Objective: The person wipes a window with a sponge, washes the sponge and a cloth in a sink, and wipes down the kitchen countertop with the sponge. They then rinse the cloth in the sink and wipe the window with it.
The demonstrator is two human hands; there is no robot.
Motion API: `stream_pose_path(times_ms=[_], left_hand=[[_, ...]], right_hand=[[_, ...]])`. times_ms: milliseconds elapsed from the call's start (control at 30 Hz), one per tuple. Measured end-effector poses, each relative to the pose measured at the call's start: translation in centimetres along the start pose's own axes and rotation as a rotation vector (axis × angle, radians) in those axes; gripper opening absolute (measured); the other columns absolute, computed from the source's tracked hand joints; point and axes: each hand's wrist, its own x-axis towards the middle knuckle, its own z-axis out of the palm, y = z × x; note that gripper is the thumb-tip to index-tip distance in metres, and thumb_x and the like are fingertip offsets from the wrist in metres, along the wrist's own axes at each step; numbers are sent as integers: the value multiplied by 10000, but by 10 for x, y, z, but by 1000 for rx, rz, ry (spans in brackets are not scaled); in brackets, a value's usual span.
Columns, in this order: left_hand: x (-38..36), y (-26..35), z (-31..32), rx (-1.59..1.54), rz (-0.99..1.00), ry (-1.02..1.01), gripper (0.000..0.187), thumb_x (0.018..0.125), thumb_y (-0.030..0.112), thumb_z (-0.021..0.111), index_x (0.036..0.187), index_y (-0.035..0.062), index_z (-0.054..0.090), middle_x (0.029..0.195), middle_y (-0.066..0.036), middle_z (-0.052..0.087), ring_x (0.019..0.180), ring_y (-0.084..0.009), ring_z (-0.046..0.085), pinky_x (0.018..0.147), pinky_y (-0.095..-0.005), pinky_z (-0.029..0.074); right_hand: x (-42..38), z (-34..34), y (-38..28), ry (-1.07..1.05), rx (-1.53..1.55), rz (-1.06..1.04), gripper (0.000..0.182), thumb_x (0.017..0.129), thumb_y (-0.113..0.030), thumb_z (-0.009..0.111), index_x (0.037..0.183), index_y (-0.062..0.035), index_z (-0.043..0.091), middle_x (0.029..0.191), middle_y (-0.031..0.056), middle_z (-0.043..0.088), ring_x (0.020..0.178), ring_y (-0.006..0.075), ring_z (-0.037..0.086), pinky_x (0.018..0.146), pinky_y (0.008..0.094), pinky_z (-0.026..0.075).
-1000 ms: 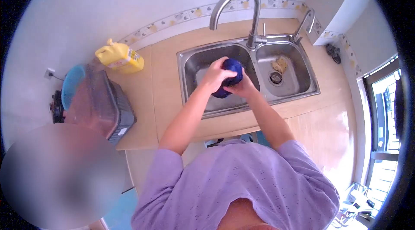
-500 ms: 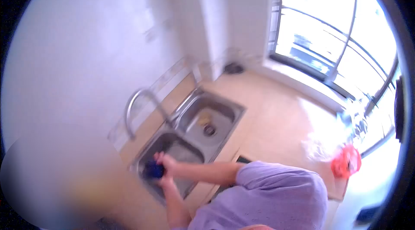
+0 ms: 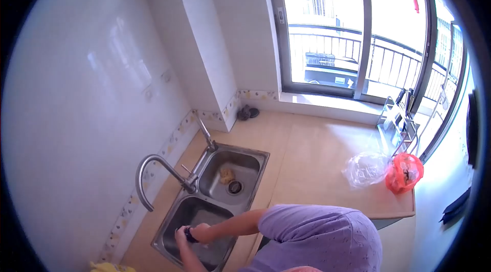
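Both of my hands are close together over the near basin of a steel double sink [image 3: 249, 204]. My left hand [image 3: 181, 234] is closed round one side of a dark blue bundle [image 3: 191, 235] that looks like soft cloth. From the other side my right hand [image 3: 203, 233] grips the same bundle, its fingers wrapped and partly hiding it. The curved faucet [image 3: 164, 162] rises behind the basins, its spout turned to the left of my hands. In the far basin a yellowish sponge-like lump [image 3: 226, 175] lies beside the drain [image 3: 235, 187].
A second, thin tap [image 3: 207, 135] stands at the sink's far corner. Dark round items [image 3: 247, 113] sit in the counter's back corner. To the right are a clear plastic bag [image 3: 366, 169], a red bag [image 3: 404, 173] and a metal rack [image 3: 401, 126] by the sliding window [image 3: 359, 57].
The view has shifted and sharpened. The dark blue bundle shows smaller between my hands, which have drawn closer together around it and sit nearer the basin's middle.
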Motion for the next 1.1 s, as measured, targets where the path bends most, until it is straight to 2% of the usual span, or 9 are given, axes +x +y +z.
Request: stream_pose_path(times_ms=[200, 333, 433, 533, 667, 700, 800, 967, 1100], left_hand=[[-117, 51, 74, -65, 129, 147, 298, 705, 199, 746, 873, 55, 546, 818, -69, 569, 771, -205, 574, 642, -369, 480], [-104, 66, 59, 628, 777, 50, 290, 681, 135, 748, 849, 63, 523, 847, -97, 560, 781, -268, 572, 698, -368, 469], [-156, 101, 101, 1222, 1111, -130, 270, 680, 125, 713, 873, 76, 531, 922, -128, 520, 852, -342, 549, 731, -385, 475], [-181, 110, 114, 1342, 1266, -219, 246, 702, 124, 692, 894, 91, 543, 939, -100, 511, 920, -322, 540, 743, -408, 485], [-196, 119, 110, 1598, 1361, -474, 283, 626, 78, 694, 879, 77, 568, 952, -76, 524, 920, -283, 554, 747, -373, 497], [-199, 119, 114, 1590, 1480, -601, 280, 593, 59, 685, 851, 84, 580, 957, -64, 528, 925, -265, 555, 730, -361, 512], [-207, 106, 124, 1584, 1656, -708, 276, 593, 40, 675, 847, 87, 579, 934, -79, 533, 913, -274, 561, 738, -369, 509], [-198, 92, 117, 562, 1341, 35, 226, 754, 154, 711, 847, 58, 529, 881, -85, 551, 830, -245, 560, 750, -333, 457], [-135, 63, 85, -608, 735, 350, 311, 881, 300, 605, 1027, 38, 523, 1012, -57, 542, 918, -219, 544, 801, -351, 459]], right_hand=[[6, 13, 23, 155, 10, 83, 373, 714, -174, 659, 1038, -33, 538, 1035, 168, 603, 1002, 312, 580, 838, 441, 466], [17, 41, 36, 393, 709, 122, 394, 753, -135, 590, 1131, -49, 520, 1168, 149, 526, 1174, 280, 463, 899, 470, 441], [-9, -16, 20, -37, 1697, 451, 450, 781, -150, 557, 1208, -26, 483, 1137, 109, 545, 1134, 274, 495, 920, 521, 417], [19, 32, 50, 7, 2347, 580, 471, 811, -193, 525, 1245, -20, 465, 1153, 94, 545, 1111, 288, 505, 912, 552, 410], [-16, -24, 43, -357, 2255, 851, 569, 834, -532, 550, 1121, -41, 544, 1108, 115, 579, 1058, 256, 530, 908, 559, 402], [-32, -33, 41, -639, 2298, 204, 617, 764, -620, 591, 1002, -51, 580, 1054, 102, 608, 983, 220, 572, 851, 489, 458], [10, -5, 51, -889, 2148, 34, 496, 773, -552, 631, 914, -77, 597, 975, 66, 629, 863, 202, 604, 749, 403, 505], [-10, -58, 5, 37, 2346, 541, 135, 784, -152, 635, 896, -89, 595, 872, 43, 611, 812, 183, 601, 711, 349, 514], [28, -68, -32, 708, 1898, 282, 181, 729, -37, 618, 906, -70, 600, 878, 57, 608, 850, 195, 597, 736, 331, 488]])
